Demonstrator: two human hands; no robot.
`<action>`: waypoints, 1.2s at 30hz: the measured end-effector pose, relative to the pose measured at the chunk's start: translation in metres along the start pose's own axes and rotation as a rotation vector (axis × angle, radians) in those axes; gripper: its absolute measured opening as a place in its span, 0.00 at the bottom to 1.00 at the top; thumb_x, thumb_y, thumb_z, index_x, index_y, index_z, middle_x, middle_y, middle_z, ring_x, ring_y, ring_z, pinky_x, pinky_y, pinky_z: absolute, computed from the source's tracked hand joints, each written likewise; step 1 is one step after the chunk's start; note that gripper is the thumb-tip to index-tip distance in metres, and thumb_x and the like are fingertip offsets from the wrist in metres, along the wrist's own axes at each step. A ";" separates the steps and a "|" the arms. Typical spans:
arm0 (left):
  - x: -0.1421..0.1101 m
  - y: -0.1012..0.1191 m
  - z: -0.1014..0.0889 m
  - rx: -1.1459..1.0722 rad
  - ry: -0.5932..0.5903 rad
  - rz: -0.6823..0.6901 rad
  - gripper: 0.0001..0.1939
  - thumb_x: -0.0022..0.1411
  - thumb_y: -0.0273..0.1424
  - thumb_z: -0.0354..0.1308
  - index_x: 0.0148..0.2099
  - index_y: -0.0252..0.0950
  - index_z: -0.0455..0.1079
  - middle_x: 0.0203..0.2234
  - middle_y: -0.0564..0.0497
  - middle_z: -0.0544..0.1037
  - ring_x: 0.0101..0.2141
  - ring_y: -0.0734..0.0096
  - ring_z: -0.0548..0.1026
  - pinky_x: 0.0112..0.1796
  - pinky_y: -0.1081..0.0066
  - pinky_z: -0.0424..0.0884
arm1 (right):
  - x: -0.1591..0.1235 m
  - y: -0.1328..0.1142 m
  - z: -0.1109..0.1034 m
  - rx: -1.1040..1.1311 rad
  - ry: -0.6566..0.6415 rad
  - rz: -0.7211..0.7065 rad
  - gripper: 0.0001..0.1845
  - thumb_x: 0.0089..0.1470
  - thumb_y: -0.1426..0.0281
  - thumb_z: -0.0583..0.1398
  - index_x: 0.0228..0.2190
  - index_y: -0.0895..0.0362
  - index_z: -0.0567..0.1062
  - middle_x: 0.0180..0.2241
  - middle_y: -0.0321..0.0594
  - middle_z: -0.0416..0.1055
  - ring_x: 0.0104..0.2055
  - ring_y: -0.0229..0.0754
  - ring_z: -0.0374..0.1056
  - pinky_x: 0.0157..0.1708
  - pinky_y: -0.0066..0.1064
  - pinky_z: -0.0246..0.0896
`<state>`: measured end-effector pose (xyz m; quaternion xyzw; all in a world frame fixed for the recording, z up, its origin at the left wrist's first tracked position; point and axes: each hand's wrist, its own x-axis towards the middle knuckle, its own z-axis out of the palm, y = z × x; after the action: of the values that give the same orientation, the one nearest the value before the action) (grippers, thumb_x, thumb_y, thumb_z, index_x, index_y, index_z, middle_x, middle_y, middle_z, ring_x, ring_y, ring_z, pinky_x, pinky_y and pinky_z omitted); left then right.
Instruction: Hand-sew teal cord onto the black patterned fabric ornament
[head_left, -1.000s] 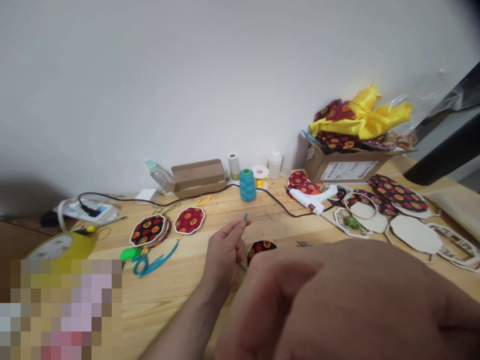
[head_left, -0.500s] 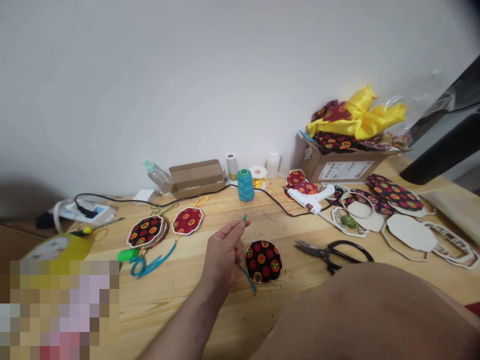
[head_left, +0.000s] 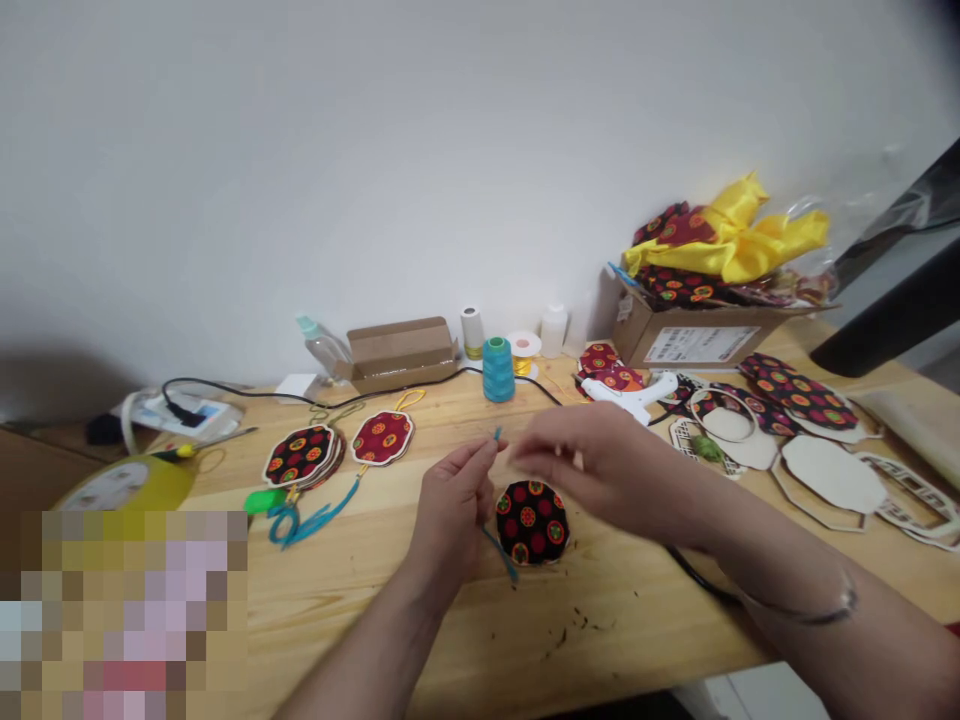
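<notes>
My left hand [head_left: 459,490] is closed in a pinch on a small bundle of teal thread [head_left: 502,556]. One end of the thread pokes above the fingertips; the other hangs below, beside a black floral fabric-covered piece [head_left: 532,522] with a scalloped edge. Just right of those fingertips, my right hand [head_left: 592,465] hovers over the piece. Its fingers are loosely bent and apart, slightly blurred, with nothing visible in them. Behind the right forearm, the black-handled scissors [head_left: 701,578] are mostly hidden. A teal thread cone [head_left: 498,372] stands beyond both hands.
At left lie a stack of black floral pieces [head_left: 300,455] and a red one [head_left: 382,438] with a teal tassel. A white glue gun [head_left: 637,395], pale cut-out shapes [head_left: 832,475] and a fabric-filled cardboard box [head_left: 705,340] occupy the right. A black cable [head_left: 405,377] crosses the back.
My right hand has come in from the lower right to beside my left fingertips, and its arm now covers most of the scissors. My left hand keeps its pinch on the thread.
</notes>
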<state>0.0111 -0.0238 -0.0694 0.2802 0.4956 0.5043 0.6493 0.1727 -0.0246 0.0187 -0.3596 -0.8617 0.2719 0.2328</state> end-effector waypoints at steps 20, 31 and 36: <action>0.002 -0.004 0.000 -0.032 0.011 0.031 0.13 0.48 0.35 0.63 0.33 0.30 0.73 0.06 0.64 0.54 0.10 0.87 0.49 0.14 0.81 0.44 | 0.019 0.104 0.067 -0.553 0.024 -0.118 0.09 0.54 0.76 0.53 0.31 0.60 0.74 0.35 0.46 0.66 0.40 0.43 0.55 0.39 0.34 0.54; 0.001 -0.004 0.000 -0.032 0.009 0.068 0.12 0.49 0.35 0.62 0.33 0.30 0.73 0.07 0.63 0.54 0.11 0.87 0.50 0.14 0.80 0.44 | 0.020 0.103 0.074 -0.628 -0.009 -0.070 0.06 0.54 0.75 0.53 0.32 0.60 0.71 0.34 0.45 0.66 0.39 0.43 0.56 0.39 0.35 0.54; 0.003 -0.003 -0.001 -0.050 0.017 0.046 0.13 0.48 0.35 0.63 0.33 0.30 0.72 0.07 0.64 0.53 0.11 0.87 0.48 0.14 0.80 0.43 | 0.007 0.069 0.052 -0.778 -0.164 0.135 0.09 0.48 0.79 0.55 0.34 0.60 0.71 0.36 0.47 0.68 0.39 0.48 0.61 0.34 0.37 0.58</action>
<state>0.0109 -0.0222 -0.0735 0.2708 0.4817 0.5336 0.6402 0.1715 0.0058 -0.0625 -0.4538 -0.8905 -0.0320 -0.0086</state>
